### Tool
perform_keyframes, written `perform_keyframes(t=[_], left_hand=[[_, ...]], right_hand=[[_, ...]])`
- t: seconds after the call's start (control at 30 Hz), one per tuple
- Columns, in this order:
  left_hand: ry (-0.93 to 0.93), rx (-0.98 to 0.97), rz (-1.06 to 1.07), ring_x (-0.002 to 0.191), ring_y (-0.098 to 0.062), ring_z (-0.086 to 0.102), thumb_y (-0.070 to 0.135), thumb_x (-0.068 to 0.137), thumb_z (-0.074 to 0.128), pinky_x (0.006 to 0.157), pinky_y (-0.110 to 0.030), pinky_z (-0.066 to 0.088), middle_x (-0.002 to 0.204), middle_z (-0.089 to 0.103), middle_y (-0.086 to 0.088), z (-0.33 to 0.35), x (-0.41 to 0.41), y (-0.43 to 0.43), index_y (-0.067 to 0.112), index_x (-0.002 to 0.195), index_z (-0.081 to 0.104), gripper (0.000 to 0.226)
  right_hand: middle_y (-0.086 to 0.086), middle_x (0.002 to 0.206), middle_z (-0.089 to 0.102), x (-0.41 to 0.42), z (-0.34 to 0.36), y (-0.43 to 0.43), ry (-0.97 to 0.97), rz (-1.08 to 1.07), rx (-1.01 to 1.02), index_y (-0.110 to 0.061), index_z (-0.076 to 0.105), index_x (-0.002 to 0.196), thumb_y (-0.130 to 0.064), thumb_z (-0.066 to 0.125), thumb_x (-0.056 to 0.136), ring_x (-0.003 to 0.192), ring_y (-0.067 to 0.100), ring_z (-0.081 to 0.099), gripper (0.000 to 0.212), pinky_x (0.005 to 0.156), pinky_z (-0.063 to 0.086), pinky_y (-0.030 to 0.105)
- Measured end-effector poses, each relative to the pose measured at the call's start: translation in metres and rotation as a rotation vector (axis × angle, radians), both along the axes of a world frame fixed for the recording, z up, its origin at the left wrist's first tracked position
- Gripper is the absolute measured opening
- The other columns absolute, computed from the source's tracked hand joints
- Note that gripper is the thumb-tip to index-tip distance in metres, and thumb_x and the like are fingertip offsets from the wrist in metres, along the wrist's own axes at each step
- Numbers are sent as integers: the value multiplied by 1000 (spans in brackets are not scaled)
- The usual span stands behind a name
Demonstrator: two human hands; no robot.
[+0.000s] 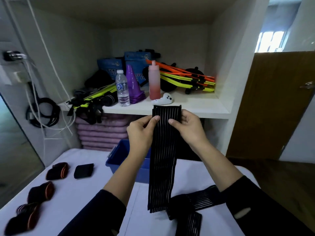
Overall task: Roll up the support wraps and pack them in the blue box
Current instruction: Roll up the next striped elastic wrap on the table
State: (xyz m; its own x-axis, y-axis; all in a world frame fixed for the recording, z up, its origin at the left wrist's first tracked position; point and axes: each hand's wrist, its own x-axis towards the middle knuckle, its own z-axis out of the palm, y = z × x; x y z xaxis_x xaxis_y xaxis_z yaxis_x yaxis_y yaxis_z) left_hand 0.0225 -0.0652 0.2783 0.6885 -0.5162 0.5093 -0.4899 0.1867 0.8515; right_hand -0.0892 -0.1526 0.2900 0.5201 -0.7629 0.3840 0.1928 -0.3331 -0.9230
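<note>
Pinching the top end of a long black wrap [163, 150], the left hand [142, 132] and the right hand [189, 128] hold it up side by side, level with the front edge of a white shelf [196, 106]. Each hand has its thumb on the near face of the wrap and its fingers curled round behind, so both are closed on the fabric. The wrap is ribbed with thin pale lines and hangs straight down between the forearms to the white table [95, 189]. There its lower length lies loose and crumpled near the right sleeve.

The blue box [121, 157] stands on the table just behind the left forearm, which hides part of it; what it holds cannot be seen. Five rolled wraps [40, 190] lie in a loose group on the left side of the table, well apart from the hands. Four show orange or pale stripes, and one is plain black.

On the shelf stand a water bottle [122, 88], a stack of purple cones [133, 86] and a pink bottle [154, 80]. Beside them are a white controller [164, 99] and a bundle of orange and yellow poles [187, 77]. Folded purple mats [100, 133] are stacked under the shelf.
</note>
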Motion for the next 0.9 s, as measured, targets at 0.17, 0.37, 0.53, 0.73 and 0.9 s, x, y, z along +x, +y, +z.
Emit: perform_keyframes(t=[0.17, 0.37, 0.53, 0.73, 0.9], left_hand=[[-81, 2, 124, 64, -17, 63, 29, 89, 60, 59, -36, 48, 68, 70, -6, 3, 39, 44, 11, 84, 72, 22], [-47, -51, 211, 68, 2, 63, 22, 85, 65, 66, -16, 49, 73, 68, 7, 24, 104, 89, 18, 83, 68, 6], [20, 190, 292, 66, -12, 64, 21, 82, 68, 67, -26, 51, 72, 70, -2, 2, 183, 112, 10, 82, 69, 11], [78, 219, 319, 75, -19, 66, 15, 81, 69, 77, -33, 54, 82, 72, -9, -8, 252, 120, 5, 91, 71, 15], [-2, 107, 282, 80, -16, 67, 14, 81, 69, 78, -27, 53, 82, 70, -2, 17, 277, 120, 8, 91, 71, 13]], right_hand=[[7, 98, 71, 46, 6, 27, -5, 111, -17, -13, 64, 98, -1, 69, 78, 92, 18, 68, 24, 84, 54, 30], [4, 89, 72, 128, 21, 56, -21, 250, 40, -16, 66, 91, -13, 56, 92, 88, 19, 69, 11, 82, 55, 34], [6, 85, 71, 206, -11, 70, 168, 232, 35, -15, 66, 85, -13, 63, 87, 79, 19, 67, 5, 74, 54, 35], [-9, 71, 63, 279, -21, 78, 227, 151, -5, -26, 62, 69, -14, 71, 80, 70, 5, 58, 18, 71, 48, 18], [-11, 74, 62, 304, 4, 79, 90, 150, 19, -17, 63, 90, -11, 68, 83, 65, -1, 57, 10, 61, 47, 9]])
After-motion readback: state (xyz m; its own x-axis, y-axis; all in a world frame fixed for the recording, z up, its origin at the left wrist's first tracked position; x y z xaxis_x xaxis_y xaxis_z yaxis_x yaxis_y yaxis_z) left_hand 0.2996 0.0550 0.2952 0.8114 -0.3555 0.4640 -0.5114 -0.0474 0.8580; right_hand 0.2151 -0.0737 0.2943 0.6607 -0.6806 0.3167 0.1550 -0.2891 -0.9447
